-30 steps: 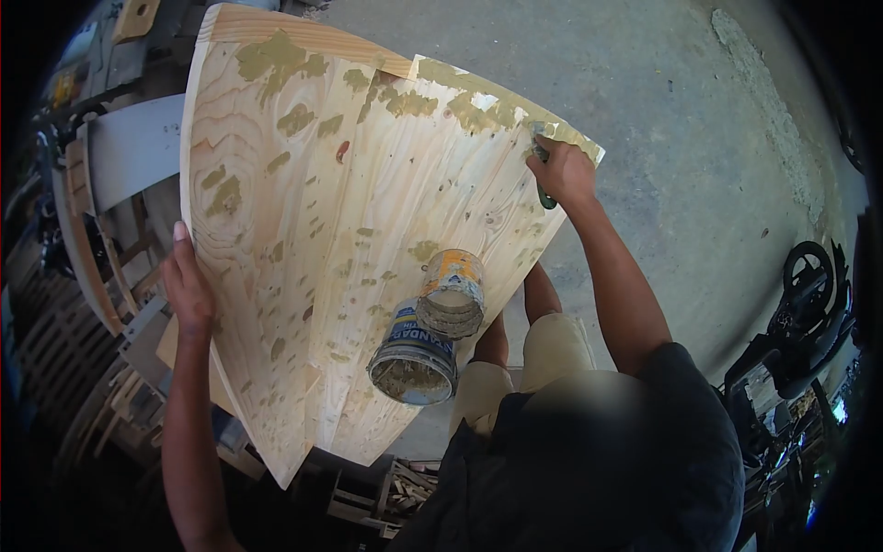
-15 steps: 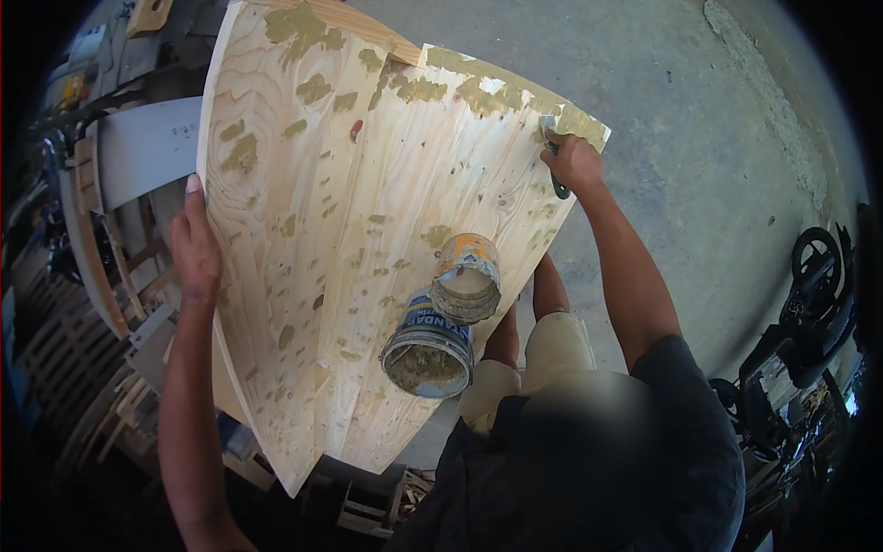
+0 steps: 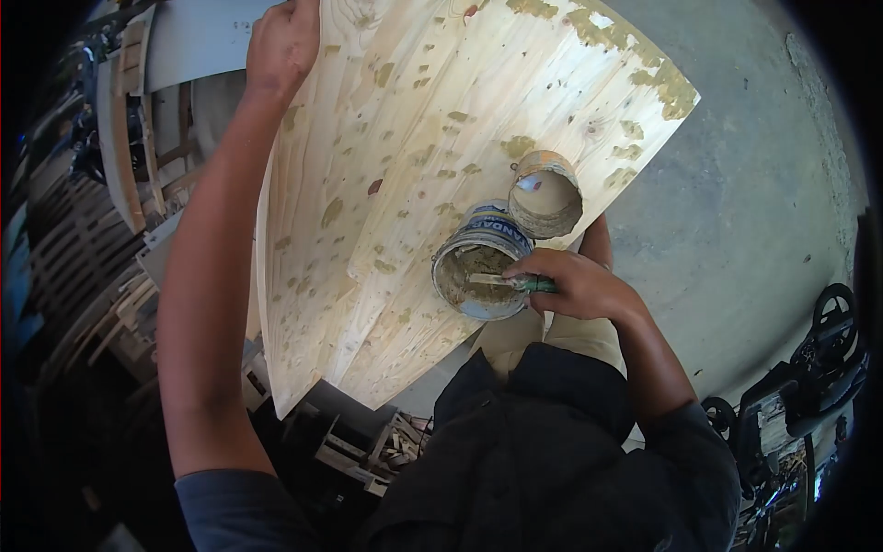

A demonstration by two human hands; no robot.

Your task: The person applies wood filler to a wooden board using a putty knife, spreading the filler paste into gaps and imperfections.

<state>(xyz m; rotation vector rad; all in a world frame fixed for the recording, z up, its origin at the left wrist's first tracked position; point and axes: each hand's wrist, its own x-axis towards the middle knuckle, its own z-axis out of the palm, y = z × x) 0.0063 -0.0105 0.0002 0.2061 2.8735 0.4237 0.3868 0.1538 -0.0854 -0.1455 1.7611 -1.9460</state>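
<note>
A pale wooden panel (image 3: 414, 120) with many greenish-brown filler patches lies before me. My left hand (image 3: 280, 48) grips its left edge near the top of the view, the fingertips partly out of sight. My right hand (image 3: 584, 283) is closed on the green handle of a putty knife (image 3: 497, 280), whose blade is over the mouth of the blue-labelled bucket (image 3: 441, 285). Greyish-brown paste coats the bucket's inside. Against that bucket stands a smaller, orange-stained can (image 3: 544, 221), with pale material inside.
Concrete floor (image 3: 727, 202) stretches to the right of the panel. A dark wheeled machine (image 3: 800, 368) stands at the lower right. Stacked wooden parts (image 3: 124, 138) are on the left, with a crate of wood scraps (image 3: 400, 442) below the panel.
My right hand has moved from the panel's upper right corner down to the bucket with the knife. My left hand appears higher along the left edge, and the whole view has shifted.
</note>
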